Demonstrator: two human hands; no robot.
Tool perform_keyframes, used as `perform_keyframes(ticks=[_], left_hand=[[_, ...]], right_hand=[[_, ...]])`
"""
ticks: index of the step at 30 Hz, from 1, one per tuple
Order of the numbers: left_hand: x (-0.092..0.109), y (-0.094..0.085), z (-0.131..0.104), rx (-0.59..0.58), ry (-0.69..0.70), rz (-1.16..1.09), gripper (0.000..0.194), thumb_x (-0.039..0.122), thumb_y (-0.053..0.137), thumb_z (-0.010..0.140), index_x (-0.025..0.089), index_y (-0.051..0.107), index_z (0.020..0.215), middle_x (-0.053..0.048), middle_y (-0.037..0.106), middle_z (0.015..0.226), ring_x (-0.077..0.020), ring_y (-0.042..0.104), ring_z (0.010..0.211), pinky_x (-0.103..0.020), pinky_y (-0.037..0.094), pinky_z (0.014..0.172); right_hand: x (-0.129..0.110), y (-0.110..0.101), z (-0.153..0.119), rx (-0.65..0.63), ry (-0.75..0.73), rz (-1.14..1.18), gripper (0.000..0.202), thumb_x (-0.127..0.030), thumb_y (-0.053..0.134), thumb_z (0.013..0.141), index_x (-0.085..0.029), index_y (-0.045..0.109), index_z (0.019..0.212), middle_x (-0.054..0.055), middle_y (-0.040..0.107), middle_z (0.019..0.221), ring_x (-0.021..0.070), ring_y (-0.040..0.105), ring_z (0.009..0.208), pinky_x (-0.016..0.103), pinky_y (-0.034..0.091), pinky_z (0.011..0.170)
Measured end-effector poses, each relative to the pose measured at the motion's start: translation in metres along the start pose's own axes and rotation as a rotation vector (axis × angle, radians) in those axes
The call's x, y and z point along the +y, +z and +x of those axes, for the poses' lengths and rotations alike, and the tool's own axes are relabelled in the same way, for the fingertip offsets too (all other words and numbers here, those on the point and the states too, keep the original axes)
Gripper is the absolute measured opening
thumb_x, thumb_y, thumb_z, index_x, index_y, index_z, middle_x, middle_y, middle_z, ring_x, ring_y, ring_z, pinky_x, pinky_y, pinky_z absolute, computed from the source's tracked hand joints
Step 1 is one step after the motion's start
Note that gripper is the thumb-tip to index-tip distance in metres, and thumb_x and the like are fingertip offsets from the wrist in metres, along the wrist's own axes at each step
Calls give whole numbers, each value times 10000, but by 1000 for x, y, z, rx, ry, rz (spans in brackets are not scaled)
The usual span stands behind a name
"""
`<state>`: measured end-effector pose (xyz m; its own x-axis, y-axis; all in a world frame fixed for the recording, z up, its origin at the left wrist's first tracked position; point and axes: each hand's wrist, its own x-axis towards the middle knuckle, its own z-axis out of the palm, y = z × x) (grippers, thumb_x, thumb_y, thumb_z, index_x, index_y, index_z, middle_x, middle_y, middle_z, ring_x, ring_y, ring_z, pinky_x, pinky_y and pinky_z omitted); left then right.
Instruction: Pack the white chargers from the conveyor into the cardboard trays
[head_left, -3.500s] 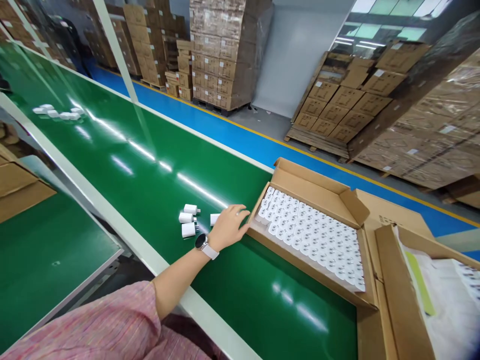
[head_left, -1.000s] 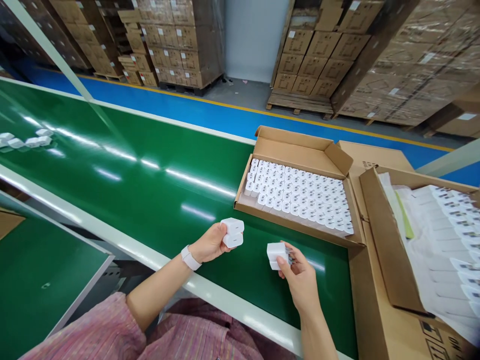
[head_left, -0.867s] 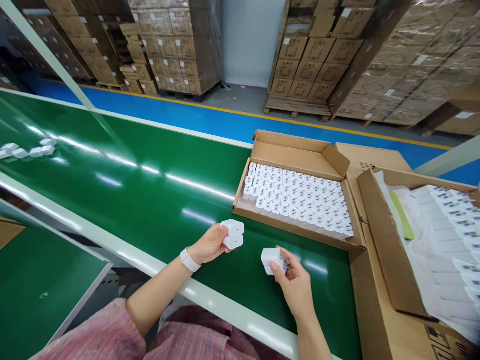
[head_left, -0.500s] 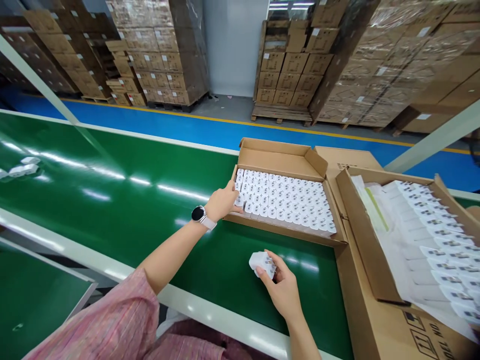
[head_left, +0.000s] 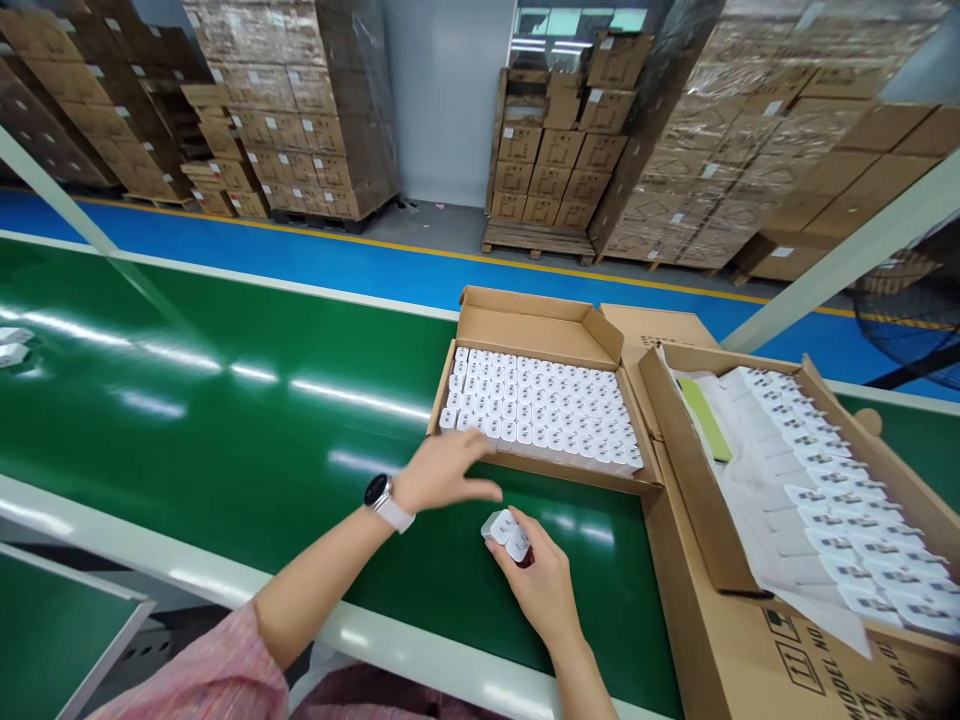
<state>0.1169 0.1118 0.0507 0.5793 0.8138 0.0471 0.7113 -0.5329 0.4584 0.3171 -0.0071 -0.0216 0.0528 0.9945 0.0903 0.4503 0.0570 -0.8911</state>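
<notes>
My right hand (head_left: 541,572) is closed around a small group of white plug adapters (head_left: 504,530), held just above the green belt (head_left: 300,450) with their end faces turned up. My left hand (head_left: 448,470), with a watch on its wrist, hovers in front of an open cardboard box (head_left: 540,465). Its fingers are apart and nothing is in them. Inside that box, white plug adapters (head_left: 536,400) stand upright in tight rows, reaching the left wall.
To the right, a second open carton (head_left: 731,545) rests on a larger box and holds white adapters with metal pins (head_left: 847,490), plus white sheets and a green strip (head_left: 705,420). A few white pieces (head_left: 13,345) lie at the belt's far left. Stacked cartons (head_left: 300,120) stand beyond the belt.
My left hand has left the box's left end and come back toward my right hand, its fingers spreading. My right hand has turned the adapters so their end faces show. The view has shifted.
</notes>
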Motion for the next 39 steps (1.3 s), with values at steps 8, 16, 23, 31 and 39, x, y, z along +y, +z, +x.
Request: perform_keyframes(ticks=[8, 16, 23, 31, 39], left_hand=[[22, 60, -40, -77, 4, -224, 283, 253, 702, 908, 237, 617, 1178, -48, 725, 1121, -263, 710, 1000, -323, 523, 817], [17, 65, -43, 2, -26, -300, 263, 262, 683, 934, 247, 619, 1189, -59, 719, 1189, -270, 682, 1094, -355, 528, 857], [15, 70, -47, -1, -14, -231, 286, 261, 692, 943, 239, 613, 1217, -48, 736, 1122, -244, 686, 1010, -333, 516, 795], [12, 75, -50, 38, -24, -267, 380, 220, 758, 886, 245, 585, 1223, -50, 712, 1172, -251, 648, 1063, -362, 528, 884], [9, 74, -52, 21, -8, -252, 143, 95, 672, 861, 185, 635, 965, -67, 642, 1090, -224, 630, 1026, -354, 527, 911]], right_hand=[[12, -14, 7, -4, 128, 317, 618, -626, 712, 860, -179, 627, 1278, 136, 727, 1137, 267, 738, 949, 378, 617, 809], [14, -109, 83, 679, -5, -560, 608, -661, 616, 886, -110, 678, 1134, 186, 674, 991, 294, 632, 803, 432, 508, 780], [24, -125, 124, 420, 234, -927, 351, -390, 597, 905, -99, 723, 1054, 169, 610, 929, 315, 608, 851, 402, 479, 733], [-2, -83, 88, 262, -16, -753, 394, -441, 466, 984, -161, 696, 1137, 166, 616, 1090, 269, 646, 811, 392, 515, 680], [-24, 8, 27, -285, -298, -429, 251, -368, 464, 1019, -234, 661, 1097, 48, 680, 966, 174, 627, 650, 302, 497, 610]])
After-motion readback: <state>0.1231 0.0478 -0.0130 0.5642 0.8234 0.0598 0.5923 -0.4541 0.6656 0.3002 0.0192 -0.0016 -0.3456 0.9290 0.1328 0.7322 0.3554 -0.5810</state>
